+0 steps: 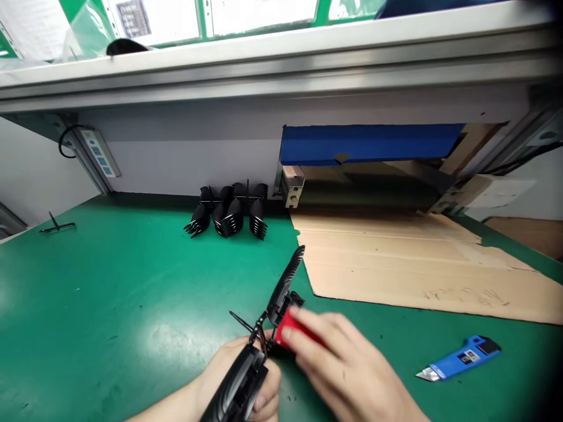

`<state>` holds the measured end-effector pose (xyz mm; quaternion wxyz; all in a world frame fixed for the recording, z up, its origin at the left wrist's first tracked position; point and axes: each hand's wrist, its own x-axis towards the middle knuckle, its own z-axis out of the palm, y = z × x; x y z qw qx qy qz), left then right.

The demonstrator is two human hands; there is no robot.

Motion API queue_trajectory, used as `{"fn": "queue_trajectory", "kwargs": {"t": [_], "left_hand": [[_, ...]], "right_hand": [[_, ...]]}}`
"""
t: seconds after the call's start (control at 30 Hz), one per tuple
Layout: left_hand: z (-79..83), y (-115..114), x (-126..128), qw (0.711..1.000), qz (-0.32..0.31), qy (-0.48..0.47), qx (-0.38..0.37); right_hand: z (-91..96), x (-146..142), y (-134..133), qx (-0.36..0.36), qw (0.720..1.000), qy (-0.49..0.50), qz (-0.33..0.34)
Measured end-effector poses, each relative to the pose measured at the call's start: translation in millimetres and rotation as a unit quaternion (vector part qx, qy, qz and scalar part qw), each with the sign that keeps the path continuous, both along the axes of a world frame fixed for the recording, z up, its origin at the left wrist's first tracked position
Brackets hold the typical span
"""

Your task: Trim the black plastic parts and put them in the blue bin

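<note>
My left hand [246, 381] grips a black plastic comb piece [240, 390] at the bottom centre, joined by a thin black sprue to a second comb piece [285, 287] that sticks up and away. My right hand [347, 369] holds a small red tool [292, 331] against the joint between the two pieces. Both hands hover just over the green bench mat [109, 305].
A cluster of several black comb pieces [229, 214] stands at the back of the mat. A flat cardboard sheet [413, 258] lies to the right under a blue panel [369, 143]. A blue utility knife [461, 357] lies at the right. A black scrap [57, 225] sits far left.
</note>
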<state>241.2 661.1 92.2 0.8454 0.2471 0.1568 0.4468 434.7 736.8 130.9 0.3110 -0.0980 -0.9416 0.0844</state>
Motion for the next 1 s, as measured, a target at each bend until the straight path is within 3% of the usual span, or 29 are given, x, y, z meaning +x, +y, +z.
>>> {"fn": "queue_trajectory", "kwargs": {"t": [0.2,0.3,0.43,0.57,0.63,0.7,0.73,0.8,0.87,0.93,1.0], "left_hand": [[3.1,-2.0,-1.3,1.000,0.001,0.011,-0.002],[3.6,-1.7,-0.9,0.999,-0.042,0.022,0.014],[4.9,-2.0,0.4,0.999,-0.003,0.045,0.007],[3.8,-2.7,0.8,1.000,-0.010,0.023,0.007],[2.0,-3.1,0.1,1.000,0.010,0.006,-0.006],[0.0,-3.3,-0.8,0.999,0.032,-0.005,-0.020],[-0.9,-3.3,-1.1,0.999,0.036,-0.008,-0.021],[-1.9,-3.3,-0.9,0.998,0.052,-0.009,-0.017],[-1.6,-3.6,0.6,0.998,0.063,-0.004,-0.018],[0.1,-4.3,3.1,0.996,0.082,0.008,-0.026],[2.2,-5.1,6.2,0.994,0.097,0.023,-0.037]], "right_hand": [[2.2,4.8,1.2,-0.012,1.000,0.006,0.015],[2.9,6.0,1.7,-0.016,1.000,0.011,0.015],[2.9,5.1,-2.4,-0.031,0.999,-0.005,-0.005],[1.1,5.8,2.3,-0.016,1.000,-0.013,0.009],[-3.2,9.5,12.4,-0.071,0.997,0.010,-0.037],[-9.9,14.4,22.2,-0.214,0.966,0.085,-0.116],[-13.7,16.2,24.7,-0.302,0.934,0.135,-0.137],[-20.0,16.4,21.2,-0.462,0.847,0.231,-0.125],[-23.1,10.7,6.8,-0.556,0.783,0.270,-0.074],[-22.7,0.5,-12.7,-0.590,0.764,0.259,-0.025],[-20.4,-9.7,-27.8,-0.581,0.780,0.233,0.002]]}}
